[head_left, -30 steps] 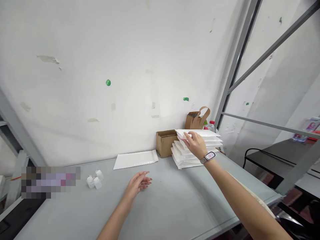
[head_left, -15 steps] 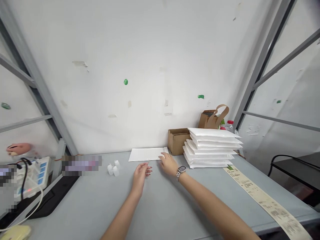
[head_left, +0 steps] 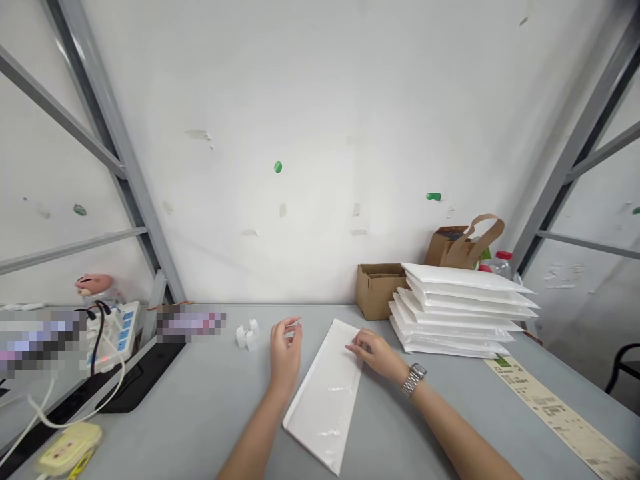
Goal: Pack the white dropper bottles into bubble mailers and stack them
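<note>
Padded mailer [head_left: 324,400], white, lies flat on the gray table [head_left: 190,400], long axis running roughly toward the person, far end angled up toward the cardboard box [head_left: 377,291]. Right hand [head_left: 377,353] rests on the mailer's right edge near the far end, fingers [head_left: 356,343] on top, extended and relaxed, no visible pinch. Left hand [head_left: 286,350] sits just left of the mailer, empty, fingers half curled and raised; can't tell if it touches the edge (angle hides it). Metal-link wristwatch [head_left: 413,379] on the right wrist.

Right of the hands: stack of white padded mailers [head_left: 457,313], slightly fanned, just beside the box. Behind them, kraft paper bag [head_left: 465,250] and plastic bottle [head_left: 501,265] with a red cap, against the wall. Long printed paper strip [head_left: 555,410] runs along the table's right side, from under the stack's near corner.

Left of the hands: cluster of small white plastic bottles [head_left: 247,335], near the left hand. Further left, power strip [head_left: 113,337] with cables, and a cream-colored plug adapter [head_left: 70,450] at the table's near left. Two patches are pixelated (contents unreadable).
</note>
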The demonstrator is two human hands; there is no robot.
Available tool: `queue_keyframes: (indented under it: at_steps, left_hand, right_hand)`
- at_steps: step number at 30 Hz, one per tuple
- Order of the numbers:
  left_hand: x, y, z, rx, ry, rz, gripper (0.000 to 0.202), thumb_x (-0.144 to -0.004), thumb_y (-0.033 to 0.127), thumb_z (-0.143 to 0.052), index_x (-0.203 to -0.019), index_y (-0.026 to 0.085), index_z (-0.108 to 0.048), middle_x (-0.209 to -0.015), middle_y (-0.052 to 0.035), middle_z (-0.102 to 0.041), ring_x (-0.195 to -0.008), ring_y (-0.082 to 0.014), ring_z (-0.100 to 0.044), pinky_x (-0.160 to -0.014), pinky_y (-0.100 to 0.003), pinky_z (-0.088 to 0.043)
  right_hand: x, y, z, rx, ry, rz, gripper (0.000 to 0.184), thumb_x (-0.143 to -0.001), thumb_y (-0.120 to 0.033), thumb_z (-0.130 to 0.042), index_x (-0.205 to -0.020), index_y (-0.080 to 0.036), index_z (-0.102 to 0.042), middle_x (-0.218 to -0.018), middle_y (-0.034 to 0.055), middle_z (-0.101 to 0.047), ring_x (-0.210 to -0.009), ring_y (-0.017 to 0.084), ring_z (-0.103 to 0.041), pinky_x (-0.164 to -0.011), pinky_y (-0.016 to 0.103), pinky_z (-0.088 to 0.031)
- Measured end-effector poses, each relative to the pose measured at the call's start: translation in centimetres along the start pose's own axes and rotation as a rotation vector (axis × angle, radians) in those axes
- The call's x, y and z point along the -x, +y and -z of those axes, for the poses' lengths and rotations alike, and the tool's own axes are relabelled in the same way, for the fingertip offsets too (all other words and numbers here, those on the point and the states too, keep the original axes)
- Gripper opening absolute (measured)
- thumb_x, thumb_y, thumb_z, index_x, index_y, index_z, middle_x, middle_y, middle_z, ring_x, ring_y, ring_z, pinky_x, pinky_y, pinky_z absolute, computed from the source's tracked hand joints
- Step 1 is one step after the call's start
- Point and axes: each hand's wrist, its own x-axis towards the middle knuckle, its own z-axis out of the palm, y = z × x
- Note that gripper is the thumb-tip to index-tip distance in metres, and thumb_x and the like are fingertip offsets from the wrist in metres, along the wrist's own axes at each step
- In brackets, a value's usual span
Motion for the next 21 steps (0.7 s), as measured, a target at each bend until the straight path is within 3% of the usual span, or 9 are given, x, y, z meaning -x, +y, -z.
queue_keyframes:
  at_steps: [4, 6, 8, 11, 16, 18, 21]
  left_hand:
    - [0.2, 0.5, 0.2, -0.199, 0.073, -0.228, 0.021, -0.081, 0.033, -0.047, -0.096, 0.021, -0.058, -0.103, -0.0078, -0.051, -0.098, -0.0208, -0.051, -0.078, -0.033, -0.045]
    - [0.0, 0.5, 0.5, -0.353, 0.196, -0.373, 0.019, -0.081, 0.030, -0.048, -0.096, 0.022, -0.059, -0.106, -0.0084, -0.049, -0.104, -0.0227, -0.048, -0.088, -0.038, -0.040]
    - [-0.7, 0.4, 1.2, -0.501, 0.368, -0.424, 0.020, -0.081, 0.029, -0.051, -0.098, 0.023, -0.058, -0.114, -0.0095, -0.046, -0.110, -0.0249, -0.043, -0.096, -0.042, -0.032]
    - [-2.4, -0.4, 3.0, -0.654, 0.540, -0.297, 0.040, -0.074, 0.032, -0.061, -0.111, 0.022, -0.049, -0.128, -0.0127, -0.037, -0.120, -0.0297, -0.034, -0.099, -0.047, -0.025]
    - [-5.2, -3.0, 5.6, -0.584, 0.498, 0.040, 0.085, -0.053, 0.027, -0.078, -0.124, 0.015, -0.033, -0.134, -0.0221, -0.032, -0.129, -0.0341, -0.023, -0.102, -0.049, -0.021]
    - [-5.9, -4.1, 6.0, -0.485, 0.477, 0.125, 0.089, -0.050, 0.024, -0.079, -0.124, 0.016, -0.031, -0.133, -0.0213, -0.037, -0.129, -0.0328, -0.026, -0.103, -0.048, -0.022]
    - [-6.5, -5.4, 6.2, -0.389, 0.435, 0.180, 0.080, -0.055, 0.023, -0.076, -0.122, 0.022, -0.033, -0.125, -0.0150, -0.049, -0.118, -0.0271, -0.044, -0.096, -0.042, -0.034]
  right_hand:
    - [0.5, -0.1, 0.3, -0.200, -0.107, -0.020, 0.033, -0.080, -0.044, -0.054, -0.059, -0.019, -0.051, -0.082, 0.0032, -0.059, -0.077, 0.017, -0.056, -0.072, 0.029, -0.044]
    - [0.6, -0.4, 0.0, -0.216, -0.091, -0.005, 0.023, -0.079, -0.041, -0.057, -0.070, -0.020, -0.056, -0.087, 0.0035, -0.059, -0.083, 0.018, -0.056, -0.076, 0.030, -0.044]
    - [0.6, -0.6, -0.4, -0.148, 0.014, -0.017, 0.018, -0.078, -0.037, -0.059, -0.087, -0.021, -0.059, -0.095, 0.0051, -0.058, -0.091, 0.021, -0.055, -0.082, 0.033, -0.043]
    - [0.9, -0.6, -1.1, 0.030, 0.155, -0.089, 0.028, -0.075, -0.034, -0.063, -0.099, -0.020, -0.059, -0.097, 0.0085, -0.058, -0.093, 0.026, -0.053, -0.082, 0.039, -0.042]
    - [1.2, -0.4, -1.9, 0.137, 0.081, -0.058, 0.029, -0.070, -0.035, -0.068, -0.094, -0.019, -0.063, -0.095, 0.0102, -0.058, -0.091, 0.027, -0.054, -0.079, 0.038, -0.044]
    - [1.3, -0.4, -2.0, 0.147, 0.065, -0.050, 0.029, -0.071, -0.035, -0.067, -0.095, -0.019, -0.063, -0.097, 0.0104, -0.057, -0.093, 0.027, -0.053, -0.081, 0.038, -0.044]
    - [1.2, -0.4, -2.0, 0.149, 0.058, -0.037, 0.030, -0.073, -0.036, -0.065, -0.098, -0.020, -0.062, -0.098, 0.0105, -0.057, -0.096, 0.027, -0.052, -0.083, 0.040, -0.043]
